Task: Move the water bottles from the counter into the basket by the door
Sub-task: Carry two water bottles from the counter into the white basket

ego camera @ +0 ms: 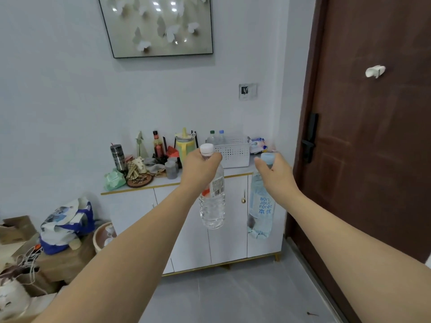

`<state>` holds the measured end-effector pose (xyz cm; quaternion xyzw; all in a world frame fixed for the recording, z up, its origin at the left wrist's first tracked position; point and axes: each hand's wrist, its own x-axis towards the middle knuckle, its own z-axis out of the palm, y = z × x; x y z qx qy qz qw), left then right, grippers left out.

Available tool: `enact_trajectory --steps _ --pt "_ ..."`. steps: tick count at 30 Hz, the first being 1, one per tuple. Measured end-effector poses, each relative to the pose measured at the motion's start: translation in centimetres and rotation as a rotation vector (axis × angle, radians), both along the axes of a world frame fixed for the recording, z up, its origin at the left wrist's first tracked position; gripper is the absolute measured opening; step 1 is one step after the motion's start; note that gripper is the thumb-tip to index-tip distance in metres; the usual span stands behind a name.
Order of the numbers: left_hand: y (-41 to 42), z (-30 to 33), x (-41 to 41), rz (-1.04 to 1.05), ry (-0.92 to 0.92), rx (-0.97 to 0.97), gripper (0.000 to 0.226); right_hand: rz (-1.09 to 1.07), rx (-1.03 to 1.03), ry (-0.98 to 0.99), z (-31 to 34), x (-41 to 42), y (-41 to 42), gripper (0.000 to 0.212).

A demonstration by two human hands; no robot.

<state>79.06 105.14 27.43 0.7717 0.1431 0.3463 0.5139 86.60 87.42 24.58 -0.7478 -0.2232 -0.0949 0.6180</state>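
My left hand [200,170] grips the neck of a clear water bottle [212,206] with a white cap, which hangs upright in the air. My right hand [276,174] grips the neck of a pale blue bottle [260,210] with a blue cap and printed lettering. Both bottles hang in front of the white cabinet [228,220]. Behind the hands, a white perforated basket [233,151] stands on the counter's right end, near the brown door [373,136]. Two bottles [216,137] with green and blue caps stand inside it.
The counter's left half holds a steel flask [117,157], a sauce bottle [157,144], a yellow-green jug [184,144], jars and small clutter. Bags and cardboard boxes [35,252] pile up on the floor at the left. Grey floor lies before the cabinet.
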Motion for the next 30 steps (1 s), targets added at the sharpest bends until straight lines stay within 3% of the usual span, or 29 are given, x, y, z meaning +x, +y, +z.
enact_trajectory --steps 9,17,21,22,26,29,30 --pt "5.6 -0.4 16.3 0.008 0.028 -0.008 0.018 0.019 0.016 -0.033 -0.5 16.3 5.8 0.023" --pt "10.3 2.7 29.2 0.068 -0.009 -0.029 0.017 0.061 0.012 -0.059 3.0 30.4 10.2 0.034" --pt "13.4 3.8 35.3 0.080 -0.043 -0.056 0.035 0.063 0.074 -0.018 3.9 36.7 12.9 0.022" --pt "14.1 4.0 36.9 0.078 -0.054 -0.062 0.035 0.069 0.080 -0.020 4.1 38.5 13.5 0.017" --pt "17.4 5.0 43.2 0.047 -0.093 -0.060 0.026 0.076 0.079 -0.057 5.2 44.4 16.8 0.033" --pt "20.1 5.5 48.1 0.010 -0.129 -0.029 0.026 0.053 0.120 -0.054 5.2 49.2 19.3 0.013" --pt "21.0 5.8 49.8 0.000 -0.136 -0.028 0.031 0.036 0.132 -0.051 5.4 50.8 20.2 0.020"
